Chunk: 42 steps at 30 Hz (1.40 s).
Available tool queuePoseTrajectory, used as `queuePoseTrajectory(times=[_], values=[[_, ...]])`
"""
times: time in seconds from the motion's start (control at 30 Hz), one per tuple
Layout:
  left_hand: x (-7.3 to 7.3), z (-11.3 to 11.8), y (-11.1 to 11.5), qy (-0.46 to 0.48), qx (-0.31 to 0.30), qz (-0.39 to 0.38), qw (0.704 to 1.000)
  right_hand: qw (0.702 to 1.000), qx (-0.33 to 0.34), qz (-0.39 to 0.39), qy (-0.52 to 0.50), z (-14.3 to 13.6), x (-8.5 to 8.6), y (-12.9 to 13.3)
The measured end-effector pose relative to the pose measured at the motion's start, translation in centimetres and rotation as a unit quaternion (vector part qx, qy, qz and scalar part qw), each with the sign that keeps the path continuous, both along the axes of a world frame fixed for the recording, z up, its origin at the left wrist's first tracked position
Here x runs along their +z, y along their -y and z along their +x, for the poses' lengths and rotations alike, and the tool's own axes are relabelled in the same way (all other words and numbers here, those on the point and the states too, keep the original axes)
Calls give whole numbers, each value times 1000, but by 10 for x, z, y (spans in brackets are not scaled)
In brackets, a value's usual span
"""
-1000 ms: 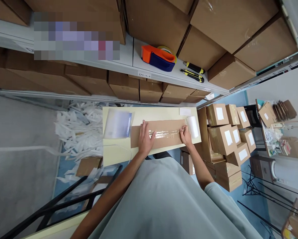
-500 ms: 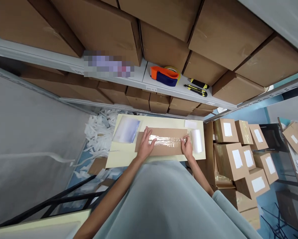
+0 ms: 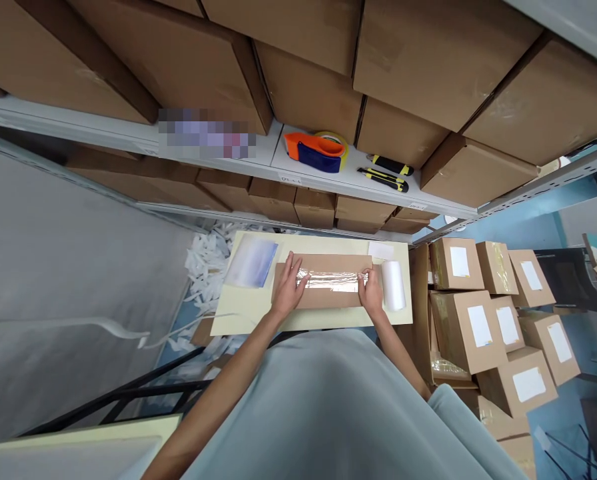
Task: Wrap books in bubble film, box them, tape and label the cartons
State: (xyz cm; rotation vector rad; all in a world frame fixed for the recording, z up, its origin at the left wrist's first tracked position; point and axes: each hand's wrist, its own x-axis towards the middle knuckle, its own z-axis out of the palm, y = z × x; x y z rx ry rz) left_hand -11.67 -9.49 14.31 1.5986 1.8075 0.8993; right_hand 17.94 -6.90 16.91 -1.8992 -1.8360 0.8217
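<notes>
A flat brown cardboard box (image 3: 328, 263) lies on the pale yellow tabletop in front of me, with a shiny strip of clear packing tape (image 3: 328, 280) along its middle. My left hand (image 3: 287, 288) rests on the box's left part, fingers stretched out over the cardboard and thumb apart near the tape. At the right end, my right hand (image 3: 371, 292) has its fingers bent around the box, the thumb by the end of the tape. Whether the right fingertips also hold the tape is hard to see.
A blue-white packet (image 3: 252, 261) lies left on the table (image 3: 233, 323); a white roll (image 3: 394, 285) and a small white paper (image 3: 381, 250) are right. An orange-blue tape dispenser (image 3: 314, 152) and cutters (image 3: 386, 179) sit on the shelf. Labelled boxes (image 3: 471, 327) are stacked right.
The view has shifted slightly. My right hand's fingers have bent a little more at the box's right end. The box and my left hand stay almost in place.
</notes>
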Motion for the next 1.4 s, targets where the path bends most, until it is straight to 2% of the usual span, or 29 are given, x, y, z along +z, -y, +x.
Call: queuePoseTrajectory(times=[0.13, 0.27, 0.37, 0.43, 0.5, 0.53, 0.6, 0.73, 0.83, 0.9, 0.93, 1.03, 1.13, 1.3, 1.4], values=[[0, 1, 1, -46, -9, 28, 999, 1000, -24, 10, 11, -5, 2, 0], [-1, 9, 5, -130, -8, 67, 989, 992, -12, 90, 92, -12, 0, 4], [-2, 16, 5, -155, -22, 101, 983, 977, 6, 147, 154, -17, -1, 7], [2, 19, -4, -158, -28, 129, 979, 966, 31, 189, 172, -23, 3, 1], [14, 20, -24, -153, -26, 162, 975, 953, 56, 244, 172, -33, 16, -17], [25, 20, -37, -148, -20, 181, 972, 944, 65, 276, 167, -40, 28, -31], [56, 17, -71, -136, -5, 219, 966, 924, 79, 343, 149, -59, 60, -68], [140, 7, -146, -116, 25, 283, 952, 890, 132, 422, 113, -111, 146, -160], [197, -2, -188, -111, 54, 314, 941, 900, 190, 380, 101, -152, 200, -217], [220, -9, -203, -109, 73, 324, 937, 917, 211, 318, 112, -176, 222, -241], [227, -12, -206, -107, 79, 327, 936, 925, 212, 293, 120, -187, 229, -249], [231, -23, -201, -102, 86, 334, 933, 936, 197, 256, 141, -209, 237, -256], [218, -30, -184, -89, 100, 340, 931, 942, 190, 223, 163, -217, 242, -254], [198, -24, -150, -23, 115, 302, 946, 950, 183, 143, 208, -211, 255, -258], [189, -18, -125, 35, 117, 269, 955, 952, 183, 113, 219, -200, 249, -252]])
